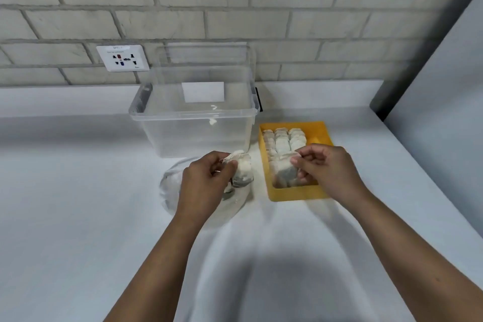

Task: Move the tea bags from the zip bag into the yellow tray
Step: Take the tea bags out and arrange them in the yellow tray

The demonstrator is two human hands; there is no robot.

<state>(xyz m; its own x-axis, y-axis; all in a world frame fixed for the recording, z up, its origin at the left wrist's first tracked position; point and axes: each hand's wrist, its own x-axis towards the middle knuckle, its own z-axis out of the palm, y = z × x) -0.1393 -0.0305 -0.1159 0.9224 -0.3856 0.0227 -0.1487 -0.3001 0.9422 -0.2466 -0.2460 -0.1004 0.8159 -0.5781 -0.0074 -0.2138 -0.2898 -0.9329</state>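
Yellow rectangular plastic tray (298, 195) holds rows of pale tea bags (283, 138). The right hand (329, 167) pinches another tea bag (285, 171) over its near gap, where a careless drop could upset those rows. The left hand (206, 180) grips a clump of tea bags (243, 167) in curled fingers above the crumpled clear zip bag (170, 185) and might spill some; open white counter (78, 217) lies nearer, while a clear plastic box (193, 133) crowds behind.

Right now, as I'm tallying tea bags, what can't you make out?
- Head view: what is inside the zip bag, under the left hand.
- Head view: the yellow tray's near rows, behind the right hand and its tea bag.
- Head view: the socket label, blurred.
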